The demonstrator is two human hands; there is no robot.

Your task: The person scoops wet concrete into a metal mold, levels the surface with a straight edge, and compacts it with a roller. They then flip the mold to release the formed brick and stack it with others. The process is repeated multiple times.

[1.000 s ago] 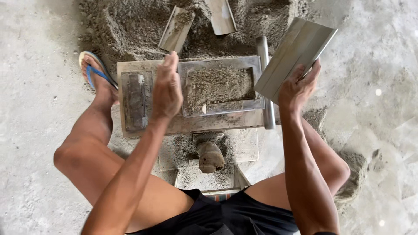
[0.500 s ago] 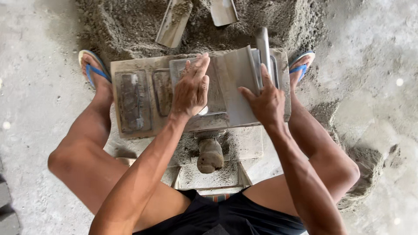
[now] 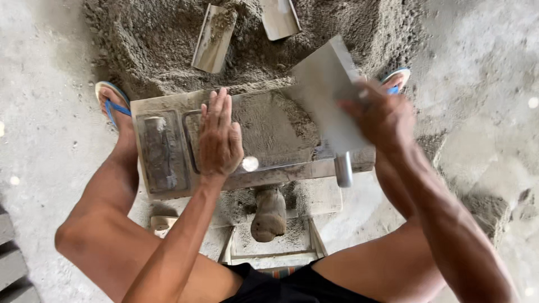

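A grey metal block mould sits between my knees, its main cavity filled with damp cement mix. My left hand lies flat, fingers together, on the left part of the filled cavity. My right hand grips a flat grey metal plate, tilted, its lower edge over the right side of the mix. A short metal bar sticks out under the plate at the mould's front edge. The mould's small left compartment holds a dark caked insert.
A heap of cement mix lies behind the mould with two metal scoops stuck in it. My feet in blue-strapped sandals flank the mould. A mortar-crusted lever knob stands in front. Grey blocks lie at lower left.
My right hand has lifted the metal plate off the mould and tilted it up, baring the mix. My left hand has slid left and lies flat on the mix.
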